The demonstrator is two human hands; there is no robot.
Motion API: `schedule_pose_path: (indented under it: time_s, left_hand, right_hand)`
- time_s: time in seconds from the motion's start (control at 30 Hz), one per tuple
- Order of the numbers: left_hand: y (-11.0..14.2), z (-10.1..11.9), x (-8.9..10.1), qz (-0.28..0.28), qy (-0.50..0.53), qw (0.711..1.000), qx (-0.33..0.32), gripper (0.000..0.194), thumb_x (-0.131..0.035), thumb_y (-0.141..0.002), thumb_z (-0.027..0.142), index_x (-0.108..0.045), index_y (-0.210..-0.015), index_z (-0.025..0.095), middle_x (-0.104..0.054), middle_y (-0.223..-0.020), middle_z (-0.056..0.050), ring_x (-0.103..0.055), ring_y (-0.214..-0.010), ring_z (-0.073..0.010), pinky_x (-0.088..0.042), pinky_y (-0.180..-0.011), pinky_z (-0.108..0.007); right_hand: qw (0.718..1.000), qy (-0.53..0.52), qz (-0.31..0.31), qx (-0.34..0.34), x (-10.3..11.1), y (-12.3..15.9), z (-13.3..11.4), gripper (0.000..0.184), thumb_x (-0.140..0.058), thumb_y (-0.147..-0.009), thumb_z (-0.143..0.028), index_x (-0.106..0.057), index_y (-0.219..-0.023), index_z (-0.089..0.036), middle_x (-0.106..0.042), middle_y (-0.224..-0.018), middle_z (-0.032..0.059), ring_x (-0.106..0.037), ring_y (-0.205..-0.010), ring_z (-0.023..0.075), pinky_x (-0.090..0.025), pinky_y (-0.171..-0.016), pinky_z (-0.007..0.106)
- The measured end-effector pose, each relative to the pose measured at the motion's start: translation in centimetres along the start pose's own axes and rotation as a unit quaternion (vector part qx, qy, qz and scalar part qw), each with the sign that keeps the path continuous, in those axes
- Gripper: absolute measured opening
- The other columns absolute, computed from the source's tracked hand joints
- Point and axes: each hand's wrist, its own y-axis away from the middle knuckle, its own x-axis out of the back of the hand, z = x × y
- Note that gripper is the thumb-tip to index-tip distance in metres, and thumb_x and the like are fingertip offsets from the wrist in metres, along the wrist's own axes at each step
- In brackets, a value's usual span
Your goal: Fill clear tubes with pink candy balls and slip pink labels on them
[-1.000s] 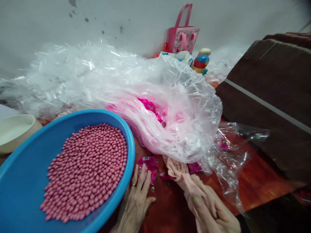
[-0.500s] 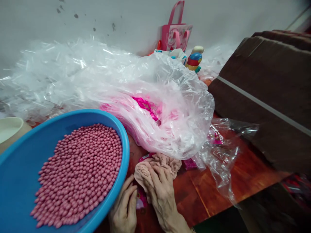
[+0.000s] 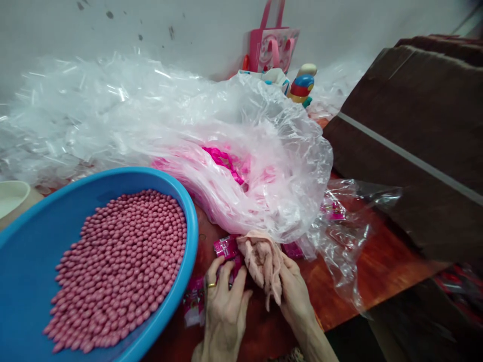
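Observation:
My left hand (image 3: pixel 224 304), with a ring on one finger, curls over a pink foil packet (image 3: pixel 226 247) beside the rim of a blue plastic basin (image 3: pixel 190 236). My right hand (image 3: pixel 295 291) grips a crumpled peach fabric (image 3: pixel 262 264), which hangs between my hands and hides part of the packet. Several hundred pink round beads (image 3: pixel 121 266) lie heaped in the basin. Another pink packet (image 3: pixel 194 301) lies on the table below the rim, close to my left hand. A large clear plastic bag (image 3: pixel 298 166) with bright pink contents (image 3: pixel 224 163) bulges just beyond my hands.
The red-brown wooden table (image 3: pixel 362 281) carries loose clear plastic sheets (image 3: pixel 75 110) along a white wall. A brown cardboard box (image 3: pixel 411 141) stands at right. Far back are a pink tote bag (image 3: pixel 272 50) and a colourful toy (image 3: pixel 302 85). A cream bowl (image 3: pixel 11 196) sits at far left.
My hands have moved up the table and slightly apart. The peach fabric now hangs between them instead of lying under my right palm. My left hand has come onto the pink packet.

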Motion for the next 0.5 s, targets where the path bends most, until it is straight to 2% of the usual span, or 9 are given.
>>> schedule_pose_path:
  time_s: [0.1, 0.2, 0.33, 0.43, 0.47, 0.5]
  left_hand:
    - [-0.7, 0.6, -1.0, -0.019, -0.004, 1.000, -0.005, 0.027, -0.054, -0.078, 0.006, -0.060, -0.104, 0.012, -0.056, -0.103, -0.014, -0.046, -0.108, -0.0321, -0.052, -0.085, -0.049]
    - [-1.1, 0.9, -1.3, 0.001, 0.026, 0.999, 0.041, 0.020, -0.052, -0.079, 0.003, -0.063, -0.092, 0.013, -0.056, -0.099, -0.012, -0.045, -0.110, -0.0316, -0.049, -0.089, -0.050]
    - [-1.0, 1.5, -1.5, -0.008, 0.043, 0.997, 0.062, 0.009, -0.060, -0.078, 0.009, -0.065, -0.082, 0.015, -0.057, -0.099, -0.011, -0.045, -0.111, -0.0323, -0.046, -0.092, -0.052]
    - [-0.4, 2.0, -2.2, -0.019, 0.031, 0.997, 0.065, 0.013, -0.061, -0.077, 0.012, -0.068, -0.086, 0.018, -0.059, -0.099, -0.012, -0.047, -0.109, -0.0337, -0.042, -0.093, -0.058]
    - [0.0, 2.0, -2.5, -0.007, 0.030, 0.997, 0.075, 0.017, -0.059, -0.078, 0.012, -0.069, -0.089, 0.020, -0.060, -0.100, -0.012, -0.047, -0.110, -0.0341, -0.039, -0.095, -0.061]
    - [0.3, 2.0, -2.9, 0.002, 0.037, 0.995, 0.094, 0.022, -0.056, -0.079, 0.012, -0.070, -0.094, 0.021, -0.062, -0.102, -0.012, -0.046, -0.111, -0.0348, -0.035, -0.097, -0.063]
  right_hand:
    - [0.999, -0.039, 0.005, -0.024, -0.1, -0.3, -0.5, 0.041, -0.087, -0.042, -0.044, -0.072, -0.071, -0.018, -0.064, -0.054, -0.0023, -0.053, -0.046, 0.0081, -0.043, -0.042, 0.014]
    - [0.998, -0.057, 0.006, -0.035, 0.1, -0.5, -0.7, 0.039, -0.087, -0.041, -0.042, -0.072, -0.069, -0.019, -0.063, -0.053, -0.0024, -0.050, -0.043, 0.0064, -0.041, -0.041, 0.013]
    - [0.998, -0.054, -0.001, -0.039, 0.8, -0.8, -0.2, 0.039, -0.084, -0.047, -0.045, -0.070, -0.073, -0.019, -0.064, -0.055, -0.0019, -0.048, -0.040, 0.0071, -0.037, -0.036, 0.015]
    - [0.999, -0.039, 0.008, -0.026, 0.4, -0.4, 0.4, 0.036, -0.079, -0.056, -0.048, -0.068, -0.075, -0.019, -0.054, -0.044, -0.0060, -0.040, -0.032, 0.0063, -0.031, -0.030, 0.015]
    - [1.000, -0.013, -0.003, -0.005, 0.1, -0.1, 0.4, 0.034, -0.075, -0.063, -0.049, -0.068, -0.078, -0.019, -0.054, -0.045, -0.0057, -0.044, -0.035, 0.0071, -0.036, -0.034, 0.016]
    - [0.999, 0.032, -0.029, 0.030, -0.3, 0.3, 0.4, 0.032, -0.071, -0.070, -0.048, -0.069, -0.084, -0.019, -0.059, -0.052, -0.0035, -0.052, -0.044, 0.0090, -0.045, -0.044, 0.017]
